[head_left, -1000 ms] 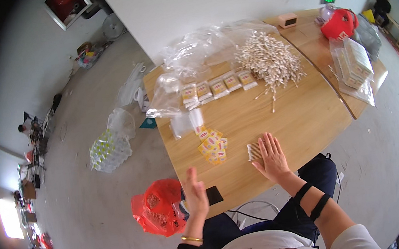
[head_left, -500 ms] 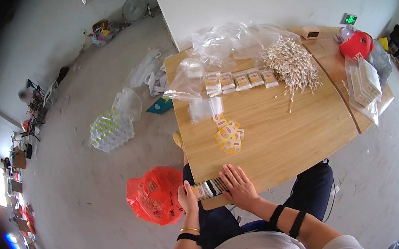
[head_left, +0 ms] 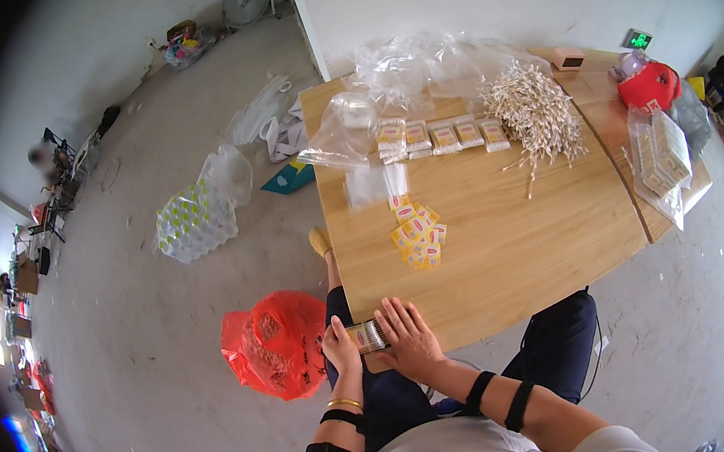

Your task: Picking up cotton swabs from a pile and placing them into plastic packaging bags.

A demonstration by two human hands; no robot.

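At the table's near left corner, my left hand grips the left end of a small clear packet with a yellow-and-white card and a row of thin sticks in it. My right hand lies flat with fingers stretched out over the packet's right end, hiding that part. Farther up the table is a loose heap of yellow-and-white cards. Flat clear bags lie just beyond the cards. A row of filled swab packets sits behind, beside a big pile of loose cotton swabs.
Crumpled clear plastic covers the table's back edge. On the right stand a red bag and a clear bag of packed boxes. A red plastic bag and a pack of bottles rest on the floor at left.
My right hand has slid left along the packet, closer to my left hand, covering the black band and sticks that showed before. The view has shifted slightly.
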